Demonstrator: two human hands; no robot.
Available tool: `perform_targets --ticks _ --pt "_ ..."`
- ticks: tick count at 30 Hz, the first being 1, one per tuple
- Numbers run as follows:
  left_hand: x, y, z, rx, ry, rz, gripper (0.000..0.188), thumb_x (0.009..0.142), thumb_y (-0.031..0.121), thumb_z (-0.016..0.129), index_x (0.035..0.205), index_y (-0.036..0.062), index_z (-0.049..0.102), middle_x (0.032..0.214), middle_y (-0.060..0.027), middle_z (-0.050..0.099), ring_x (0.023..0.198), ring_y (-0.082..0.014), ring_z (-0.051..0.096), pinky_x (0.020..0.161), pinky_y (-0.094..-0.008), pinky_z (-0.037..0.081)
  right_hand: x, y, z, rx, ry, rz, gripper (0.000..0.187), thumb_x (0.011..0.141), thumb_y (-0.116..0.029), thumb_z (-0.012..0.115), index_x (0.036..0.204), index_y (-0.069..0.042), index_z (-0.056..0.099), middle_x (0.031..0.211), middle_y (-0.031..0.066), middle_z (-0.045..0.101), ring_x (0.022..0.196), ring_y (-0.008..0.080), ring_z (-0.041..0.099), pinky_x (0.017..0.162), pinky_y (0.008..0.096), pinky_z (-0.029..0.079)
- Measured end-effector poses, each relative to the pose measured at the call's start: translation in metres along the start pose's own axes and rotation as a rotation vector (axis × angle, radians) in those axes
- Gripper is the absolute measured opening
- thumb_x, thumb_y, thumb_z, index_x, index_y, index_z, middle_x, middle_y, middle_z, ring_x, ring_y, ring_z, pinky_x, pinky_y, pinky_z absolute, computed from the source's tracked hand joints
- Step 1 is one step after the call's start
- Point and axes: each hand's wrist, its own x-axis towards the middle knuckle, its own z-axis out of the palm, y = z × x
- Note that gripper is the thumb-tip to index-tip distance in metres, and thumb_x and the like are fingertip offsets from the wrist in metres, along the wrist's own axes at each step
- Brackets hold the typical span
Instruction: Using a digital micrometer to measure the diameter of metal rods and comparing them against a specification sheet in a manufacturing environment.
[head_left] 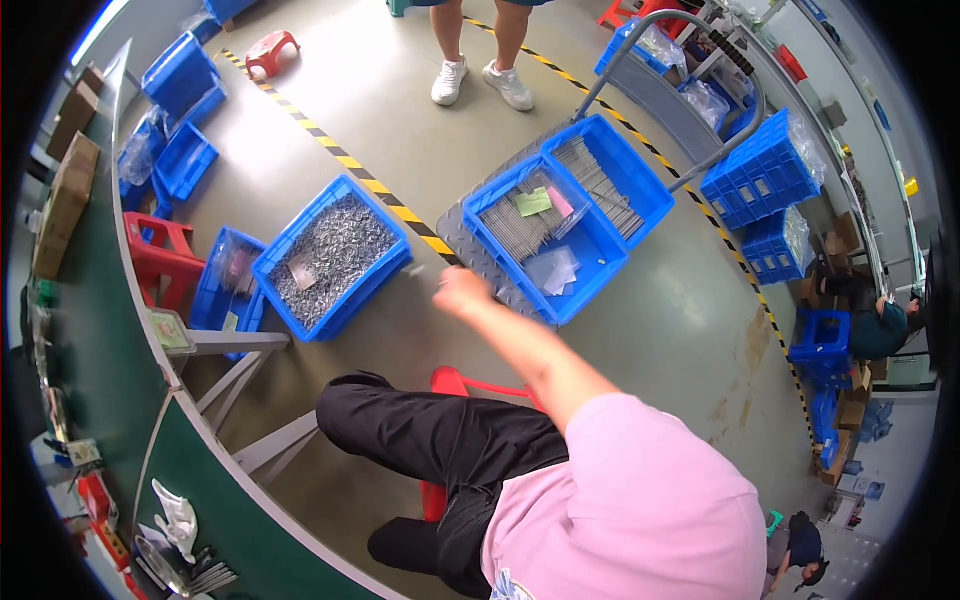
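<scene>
My right hand (462,291) reaches out over the floor between two blue bins, its fingers smeared by motion. Just left of it is a small pale blurred streak (416,271), too unclear to name. Further left, a blue bin (392,250) holds many small shiny metal parts (345,235) and a pinkish paper slip (302,271). Beyond my hand, a divided blue bin (597,278) rests on a platform trolley (480,262). Inside it lie thin metal rods (515,228), clear plastic, a green slip (533,202) and a pink slip (560,202). My left hand is out of view.
A green-topped table (215,480) curves along the left, with tweezers-like tools and a white glove (176,518) on it. Red stools (160,255), stacked blue crates (765,170) and yellow-black floor tape (370,185) surround me. Another person's legs (480,40) stand at the far side.
</scene>
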Motion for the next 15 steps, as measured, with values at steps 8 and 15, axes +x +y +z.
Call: perform_targets --ticks 8,15 --pt "0.002 0.021 -0.001 -0.063 -0.032 0.053 0.018 0.084 0.017 0.044 0.086 0.0051 0.058 0.074 -0.0027 0.06 0.057 -0.0141 0.055 0.049 -0.0253 0.044 0.04 0.203 -0.174 -0.279 0.445 0.628 0.025 0.074 -0.015 0.051 0.096 -0.005 0.058 0.1 0.015 0.058 0.095 0.0275 0.056 0.077 0.0368 0.047" --pt "-0.009 0.053 0.011 -0.196 -0.067 0.051 0.019 0.084 0.017 0.043 0.086 0.0052 0.058 0.074 -0.0027 0.06 0.058 -0.014 0.055 0.049 -0.025 0.044 0.043 0.206 -0.21 -0.472 0.428 0.646 0.022 0.078 -0.009 0.047 0.092 -0.008 0.063 0.098 0.0108 0.06 0.092 0.0242 0.058 0.073 0.034 0.048"
